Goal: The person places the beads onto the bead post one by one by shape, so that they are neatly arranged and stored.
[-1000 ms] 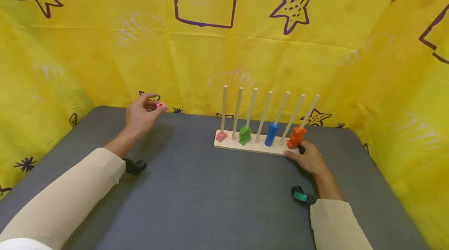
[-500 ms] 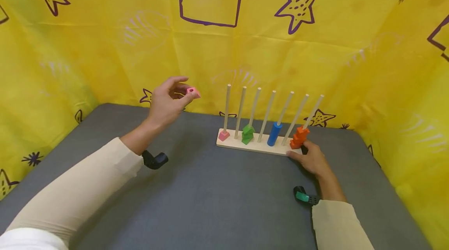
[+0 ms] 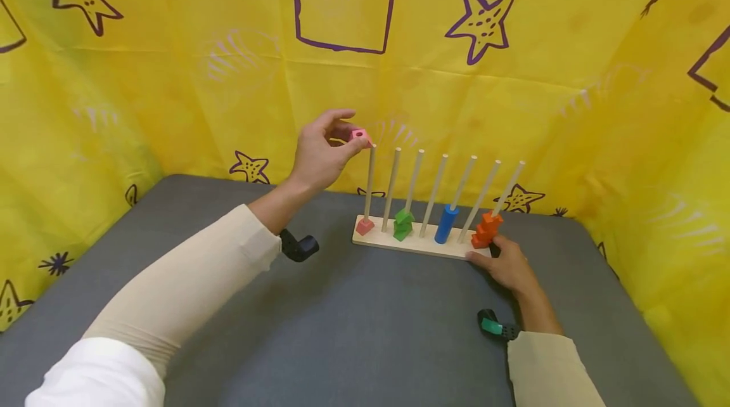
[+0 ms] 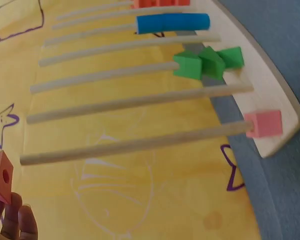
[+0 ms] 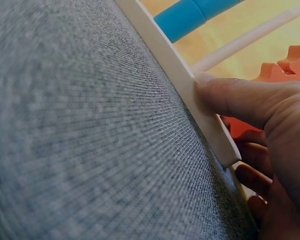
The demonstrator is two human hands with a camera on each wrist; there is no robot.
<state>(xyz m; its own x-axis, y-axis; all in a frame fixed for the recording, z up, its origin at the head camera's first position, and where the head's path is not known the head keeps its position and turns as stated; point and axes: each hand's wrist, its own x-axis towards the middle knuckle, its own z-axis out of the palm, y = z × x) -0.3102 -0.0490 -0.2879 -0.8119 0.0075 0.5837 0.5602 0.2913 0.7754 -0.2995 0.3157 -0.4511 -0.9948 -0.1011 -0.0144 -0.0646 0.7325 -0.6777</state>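
The right hand sits nearest, at about five o'clock of the wooden peg board, its thumb and fingers curled round the board's right end and gripping it against the grey bench. In the right wrist view the thumb presses the board's front edge, with the orange blocks just behind it.

On the board, from nine o'clock to three, stand a pink block at the foot of the first peg, green blocks, a blue cylinder and the orange stack; the other pegs are bare.

Farther back, the left hand is raised at about eleven o'clock of the board and pinches a small pink block with a hole through it, just beside the tip of the first peg. Whether block and tip touch is hard to tell.

The step in hand looks like threading: the block is carried to the peg but not yet on it. The next move calls for bringing the hole squarely over the tip, then letting the block slide down onto the pink one below, while the right hand steadies the board.
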